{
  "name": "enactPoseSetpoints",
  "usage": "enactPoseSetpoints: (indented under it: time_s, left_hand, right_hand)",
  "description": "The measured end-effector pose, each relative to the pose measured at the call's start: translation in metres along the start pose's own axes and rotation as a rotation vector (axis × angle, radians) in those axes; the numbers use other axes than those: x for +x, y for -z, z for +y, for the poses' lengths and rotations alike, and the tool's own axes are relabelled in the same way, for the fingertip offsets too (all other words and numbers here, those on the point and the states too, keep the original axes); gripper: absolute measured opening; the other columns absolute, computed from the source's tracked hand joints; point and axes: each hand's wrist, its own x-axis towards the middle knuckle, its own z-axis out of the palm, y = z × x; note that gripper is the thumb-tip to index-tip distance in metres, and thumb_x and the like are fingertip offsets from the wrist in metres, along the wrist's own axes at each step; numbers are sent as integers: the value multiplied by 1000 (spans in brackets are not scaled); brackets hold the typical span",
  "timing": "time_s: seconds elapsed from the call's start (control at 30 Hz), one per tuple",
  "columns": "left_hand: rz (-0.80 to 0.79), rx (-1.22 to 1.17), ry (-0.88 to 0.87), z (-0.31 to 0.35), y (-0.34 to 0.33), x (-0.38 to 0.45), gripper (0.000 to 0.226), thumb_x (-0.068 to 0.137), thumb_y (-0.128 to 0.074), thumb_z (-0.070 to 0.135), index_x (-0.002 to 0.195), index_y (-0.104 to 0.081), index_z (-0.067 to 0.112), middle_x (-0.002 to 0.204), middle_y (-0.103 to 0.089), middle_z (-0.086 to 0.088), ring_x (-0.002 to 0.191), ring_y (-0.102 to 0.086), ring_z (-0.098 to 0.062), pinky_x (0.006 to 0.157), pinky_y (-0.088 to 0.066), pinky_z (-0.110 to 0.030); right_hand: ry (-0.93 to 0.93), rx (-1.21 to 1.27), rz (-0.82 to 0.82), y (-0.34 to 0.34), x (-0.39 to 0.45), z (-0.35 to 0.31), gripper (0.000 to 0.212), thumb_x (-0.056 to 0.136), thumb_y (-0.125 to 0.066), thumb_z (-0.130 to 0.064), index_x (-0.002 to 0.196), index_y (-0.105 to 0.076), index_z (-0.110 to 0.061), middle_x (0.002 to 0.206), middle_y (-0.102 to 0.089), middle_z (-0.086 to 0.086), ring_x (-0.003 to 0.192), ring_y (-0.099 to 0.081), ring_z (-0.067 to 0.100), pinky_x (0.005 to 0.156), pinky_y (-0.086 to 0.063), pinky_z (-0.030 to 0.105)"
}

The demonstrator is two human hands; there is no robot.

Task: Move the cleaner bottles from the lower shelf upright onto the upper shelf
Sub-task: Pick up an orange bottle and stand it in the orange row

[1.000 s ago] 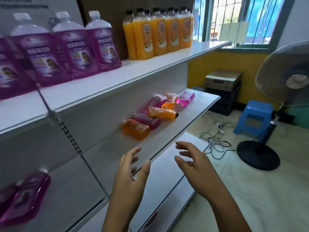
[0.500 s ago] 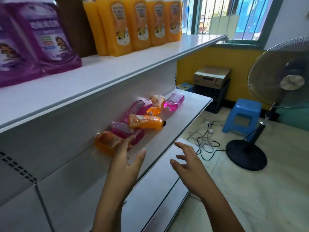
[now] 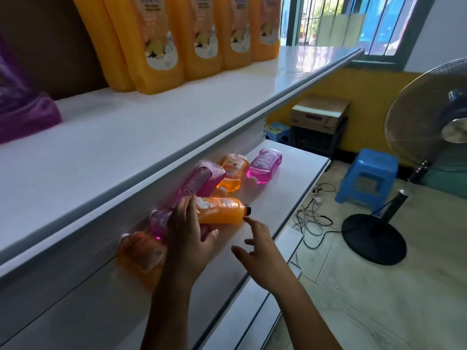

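- while 6 small clear plastic cleaner bottles lie on their sides on the white metal lower shelf (image 3: 285, 198), the orange black-capped bottle (image 3: 219, 210) rests across the middle of that shelf.
- the left hand (image 3: 188, 238) reaches over this bottle's base end, fingers spread, not yet closed around it.
- the right hand (image 3: 260, 246) hovers just off the bottle's cap, fingers loosely spread, holding nothing.
- above the lower shelf, tall orange bottles (image 3: 161, 41) stand upright on the white upper shelf (image 3: 177, 117).

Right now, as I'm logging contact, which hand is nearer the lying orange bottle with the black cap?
Left. The left hand lies over the orange bottle's base end, fingers on it; the right hand hovers open just short of its black cap.
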Motion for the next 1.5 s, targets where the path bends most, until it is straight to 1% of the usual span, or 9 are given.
enactPoseSetpoints:
  time_s: [0.3, 0.63, 0.73, 0.87, 0.97, 1.03, 1.2, 1.3, 1.5]
  left_hand:
    - [-117, 57, 109, -13, -25, 50, 100, 85, -76, 16, 158, -8, 26, 166, 9, -1, 153, 0, -24, 123, -15, -44]
    - [195, 270, 335, 3, -72, 75, 74, 76, -73, -7, 142, -49, 17, 152, -36, -2, 132, -43, -30, 106, -43, -43]
    - [224, 270, 355, 10, -80, 80, 68, 74, -76, -4, 136, -57, 16, 144, -46, -5, 125, -49, -32, 101, -47, -45]
    - [253, 213, 383, 30, -96, 71, 64, 69, -83, 2, 129, -63, 11, 126, -58, -8, 112, -56, -32, 95, -48, -42]
    - [284, 197, 378, 47, -106, 60, 64, 67, -87, 7, 128, -65, 12, 121, -62, -7, 106, -58, -31, 90, -49, -37]
    - [304, 173, 368, 55, -106, 53, 65, 68, -88, 11, 129, -64, 14, 121, -62, -5, 107, -59, -30, 88, -51, -40]
    - [304, -41, 377, 68, -99, 32, 65, 72, -86, 27, 131, -60, 18, 124, -60, 0, 113, -58, -22, 92, -55, -43]
    - [209, -232, 382, 76, -93, 11, 58, 73, -76, 46, 125, -63, 22, 117, -67, 4, 107, -63, -15, 95, -55, -38]
    - [148, -551, 453, 84, -68, -44, 65, 62, -72, 63, 121, -57, 40, 109, -61, 22, 92, -61, 0, 65, -45, -13]
  right_hand:
    - [-16, 28, -68, 9, 55, 17, 74, 92, -69, -28, 151, -25, -26, 150, -42, 2, 128, -52, 21, 105, -47, 44]
    - [11, 175, -351, 22, 111, 41, 86, 94, -67, -24, 156, -8, -25, 154, -33, 6, 136, -43, 24, 112, -40, 46]
    - [12, 237, -386, 32, 125, 45, 88, 92, -70, -20, 156, -9, -21, 153, -31, 7, 139, -37, 23, 115, -36, 43]
    - [22, 252, -346, 48, 134, 55, 94, 86, -75, -11, 155, -11, -16, 148, -30, 9, 133, -36, 16, 104, -32, 6]
    - [-18, 355, -394, 62, 133, 61, 94, 86, -73, -3, 155, -12, -25, 148, -32, 8, 127, -49, 15, 108, -44, 27]
    - [5, 357, -429, 73, 129, 64, 96, 88, -70, 0, 154, -10, -34, 149, -32, 3, 121, -52, 9, 101, -51, 27]
    - [150, 277, -383, 104, 119, 56, 87, 89, -70, -11, 149, -20, -50, 157, -26, -10, 141, -33, 15, 114, -39, 43]
    - [252, 266, -322, 116, 103, 40, 81, 87, -72, -18, 145, -26, -52, 153, -31, -12, 141, -35, 18, 113, -41, 42]
    - [409, 162, -264, 123, 47, 4, 77, 86, -75, -23, 138, -33, -60, 150, -30, -17, 136, -38, 14, 107, -46, 33]
